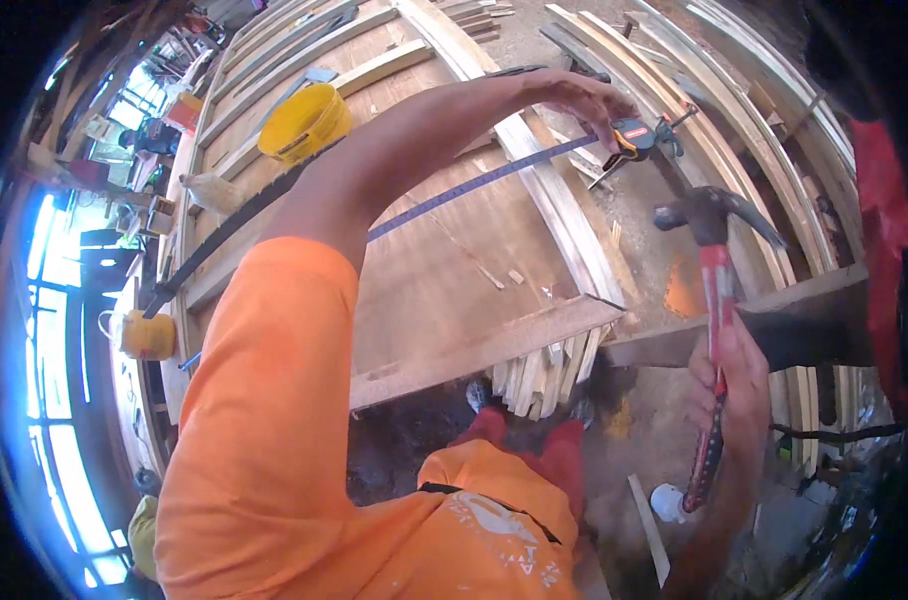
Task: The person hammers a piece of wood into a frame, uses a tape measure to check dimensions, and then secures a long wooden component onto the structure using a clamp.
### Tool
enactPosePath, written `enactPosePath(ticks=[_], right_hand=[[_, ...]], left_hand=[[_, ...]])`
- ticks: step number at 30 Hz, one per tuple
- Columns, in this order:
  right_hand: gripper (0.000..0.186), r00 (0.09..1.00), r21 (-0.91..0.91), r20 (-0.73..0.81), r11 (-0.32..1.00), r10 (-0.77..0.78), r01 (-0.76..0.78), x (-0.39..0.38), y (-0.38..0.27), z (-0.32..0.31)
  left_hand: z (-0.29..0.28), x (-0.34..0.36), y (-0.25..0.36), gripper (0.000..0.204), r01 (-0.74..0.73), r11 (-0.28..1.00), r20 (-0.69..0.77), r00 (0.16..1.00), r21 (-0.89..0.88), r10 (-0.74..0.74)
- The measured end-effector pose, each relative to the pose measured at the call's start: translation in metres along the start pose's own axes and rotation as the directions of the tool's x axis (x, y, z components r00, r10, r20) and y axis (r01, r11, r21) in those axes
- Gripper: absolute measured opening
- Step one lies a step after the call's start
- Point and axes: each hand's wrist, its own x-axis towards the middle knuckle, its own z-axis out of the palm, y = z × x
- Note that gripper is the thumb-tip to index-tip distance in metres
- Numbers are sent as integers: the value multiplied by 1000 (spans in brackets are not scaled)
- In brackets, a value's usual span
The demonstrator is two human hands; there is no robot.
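Observation:
My left arm reaches across to the far right, and its hand (589, 103) grips a tape measure (633, 137) from above; its thumb is partly hidden. From the case a blue-looking blade (484, 182) is drawn out to the left over the plywood panel (444, 260), passing behind my forearm. My right hand (736, 375) is wrapped round the red and black handle of a claw hammer (714, 270). The hammer stands head-up, off to the right of the panel.
A yellow bucket (304, 125) rests on the framed panel at the far left. Wooden strips (549, 372) are bundled under its near edge. Long timber lengths (734, 120) lie at the right, beside a dark beam (774, 330). Another yellow pail (146, 335) stands at the left.

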Motion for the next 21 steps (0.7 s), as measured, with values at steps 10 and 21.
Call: enactPosePath(ticks=[10, 21], right_hand=[[44, 966, -7, 243, 996, 85, -86, 108, 35, -7], [44, 983, -32, 177, 998, -47, 53, 147, 38, -5]], left_hand=[[-1, 2, 6, 69, -87, 995, 57, 995, 55, 84], [1, 2, 4, 67, -35, 998, 35, 999, 61, 33]])
